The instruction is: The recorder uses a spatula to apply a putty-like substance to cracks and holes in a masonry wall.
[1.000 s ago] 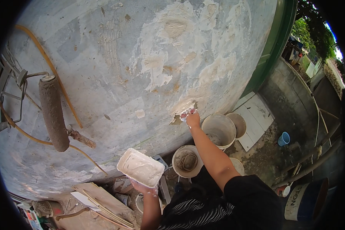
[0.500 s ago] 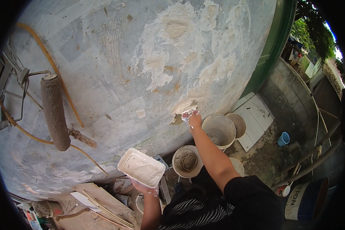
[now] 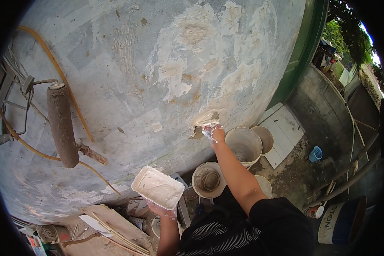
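My left hand supports a rectangular tub from beneath, its fingers wrapped round the near end. Creamy white putty coats the inside and rim of the tub. With the arm stretched forward, my right hand is closed on a small putty-smeared scraper, mostly hidden by the fingers. The scraper is at a broken hollow low on the grey wall. Fresh putty covers the upper part of that hollow, while brown bare material shows at its lower left.
A paint roller and a yellow hose are at the left. Below my right arm stand a large bucket and a smaller bucket. Boards lie at lower left; a drum stands at lower right.
My right hand has turned slightly and shifted a little at the hollow, showing more of its white-smeared side. The left hand and tub stay almost still.
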Demonstrator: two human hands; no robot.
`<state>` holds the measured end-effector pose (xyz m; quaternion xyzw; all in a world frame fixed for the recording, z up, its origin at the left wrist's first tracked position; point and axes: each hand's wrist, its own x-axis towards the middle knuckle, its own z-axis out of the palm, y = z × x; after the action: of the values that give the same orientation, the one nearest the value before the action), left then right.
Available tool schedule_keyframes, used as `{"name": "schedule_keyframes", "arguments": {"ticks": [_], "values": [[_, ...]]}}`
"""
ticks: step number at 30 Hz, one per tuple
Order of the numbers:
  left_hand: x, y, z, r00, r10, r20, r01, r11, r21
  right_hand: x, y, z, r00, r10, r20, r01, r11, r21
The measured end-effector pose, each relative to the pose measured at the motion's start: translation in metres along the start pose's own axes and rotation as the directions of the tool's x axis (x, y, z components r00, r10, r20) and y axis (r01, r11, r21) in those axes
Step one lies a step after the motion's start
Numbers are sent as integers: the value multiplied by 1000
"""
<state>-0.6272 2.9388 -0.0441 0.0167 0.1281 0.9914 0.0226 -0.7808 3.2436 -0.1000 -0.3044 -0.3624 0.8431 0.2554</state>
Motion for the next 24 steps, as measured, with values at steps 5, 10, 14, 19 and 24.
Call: {"name": "schedule_keyframes", "arguments": {"ticks": [5, 10, 14, 19, 24], "values": [[0, 0, -11, 998, 16, -67, -14, 999, 31, 16, -1, -27, 993, -121, 5, 121, 992, 23], [0, -1, -24, 1000, -5, -13, 6, 991, 133, 9, 13, -25, 996, 15, -86, -25, 993, -119], [-2, -4, -10, 999, -1, -50, 5, 998, 68, -1, 5, -5, 999, 31, -44, -33, 998, -58], [-6, 2, -8, 999, -33, 43, 32, 999, 31, 12, -8, -15, 998, 39, -57, -32, 992, 126], [-10, 3, -4, 1000, -28, -10, 28, 1000, -2, 33, 15, -38, 984, 160, -78, -156, 986, 53]]}}
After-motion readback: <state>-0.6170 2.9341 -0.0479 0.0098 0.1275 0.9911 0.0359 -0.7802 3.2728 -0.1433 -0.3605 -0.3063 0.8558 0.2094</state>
